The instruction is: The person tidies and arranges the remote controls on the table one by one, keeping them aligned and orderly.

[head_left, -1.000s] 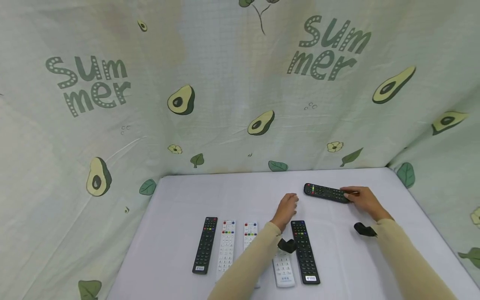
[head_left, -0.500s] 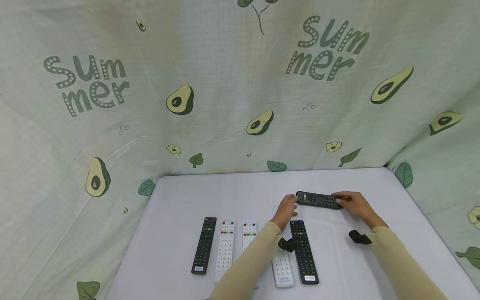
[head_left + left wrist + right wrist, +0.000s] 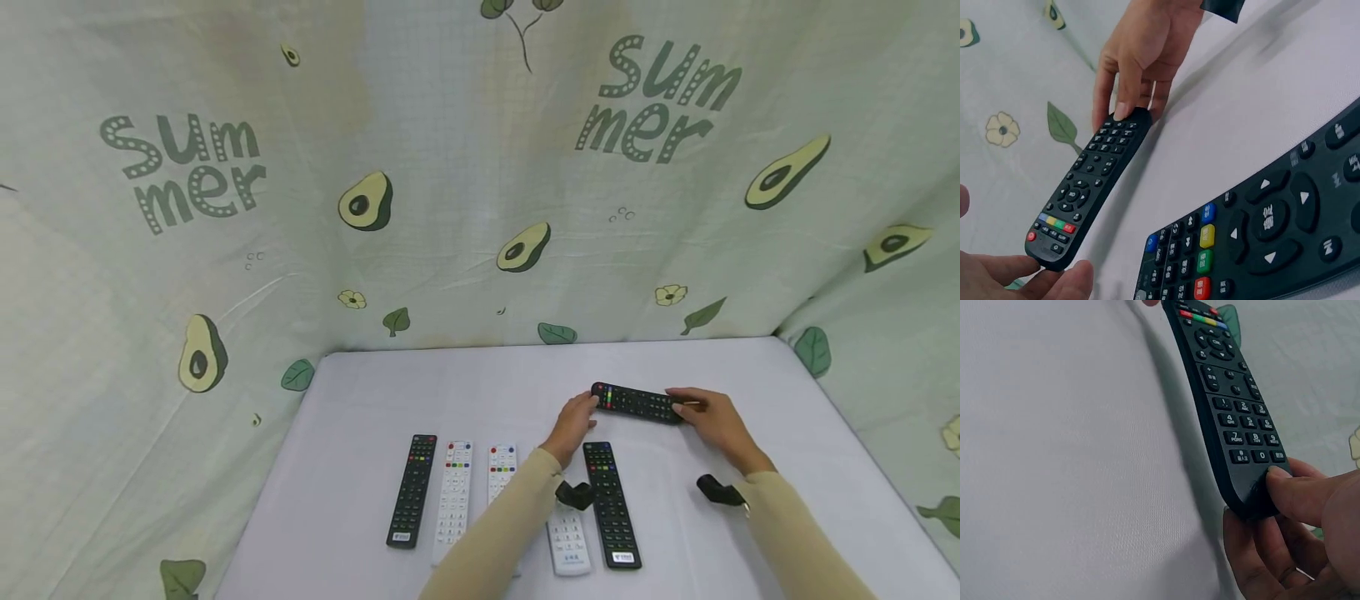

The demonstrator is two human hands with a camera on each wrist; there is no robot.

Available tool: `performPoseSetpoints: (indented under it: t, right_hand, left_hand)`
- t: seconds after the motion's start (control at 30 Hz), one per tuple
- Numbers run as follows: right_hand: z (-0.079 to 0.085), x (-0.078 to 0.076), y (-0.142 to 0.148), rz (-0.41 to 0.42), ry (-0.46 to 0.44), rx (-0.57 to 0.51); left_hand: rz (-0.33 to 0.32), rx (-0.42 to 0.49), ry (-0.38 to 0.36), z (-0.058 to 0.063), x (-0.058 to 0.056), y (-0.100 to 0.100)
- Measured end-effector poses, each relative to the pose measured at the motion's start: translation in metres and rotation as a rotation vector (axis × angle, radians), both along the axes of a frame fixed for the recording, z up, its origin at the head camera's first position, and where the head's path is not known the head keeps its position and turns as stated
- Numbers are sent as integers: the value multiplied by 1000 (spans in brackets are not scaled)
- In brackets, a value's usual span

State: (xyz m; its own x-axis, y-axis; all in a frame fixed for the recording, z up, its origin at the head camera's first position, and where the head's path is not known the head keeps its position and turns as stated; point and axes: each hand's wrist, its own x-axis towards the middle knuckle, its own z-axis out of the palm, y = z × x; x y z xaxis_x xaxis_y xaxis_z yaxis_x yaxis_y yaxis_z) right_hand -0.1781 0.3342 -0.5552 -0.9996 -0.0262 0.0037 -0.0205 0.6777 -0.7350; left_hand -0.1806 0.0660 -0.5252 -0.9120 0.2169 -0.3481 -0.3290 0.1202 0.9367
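My right hand (image 3: 715, 418) grips a black remote control (image 3: 637, 402) by its number-key end, thumb on top and fingers beneath, as the right wrist view shows. The remote lies crosswise above the far part of the table, with a shadow beside it. At its other end, my left hand (image 3: 573, 425) has its fingertips (image 3: 1075, 281) right at the edge by the red power button; its thumb is apart from the remote in the left wrist view. A second black remote (image 3: 612, 504) rests on the table just below the left hand.
Left of that second remote, a white remote (image 3: 568, 546), another white remote (image 3: 501, 467), a third white remote (image 3: 453, 492) and a black remote (image 3: 412, 492) lie in a row. My left sleeve covers parts of the white ones. A patterned cloth (image 3: 450, 275) hangs behind the white table (image 3: 360, 392).
My right hand has brought the black remote left and nearer to me, so its far end meets my left hand's fingertips. The left hand has barely moved; the remotes in the row stay put.
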Motion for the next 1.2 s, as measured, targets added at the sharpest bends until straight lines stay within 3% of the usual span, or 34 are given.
performPoseSetpoints:
  t: [0.3, 0.63, 0.9, 1.2]
  right_hand:
    - [14, 31, -9, -77, 18, -43]
    - [30, 74, -21, -164, -68, -111]
    - [31, 100, -25, -248, -111, -95]
    - [27, 124, -27, -272, -181, -207]
  left_hand:
    - [68, 98, 74, 6, 5, -2]
    - [135, 205, 116, 3, 11, 0]
    - [107, 264, 113, 1, 18, 6]
    - [71, 266, 95, 5, 28, 11]
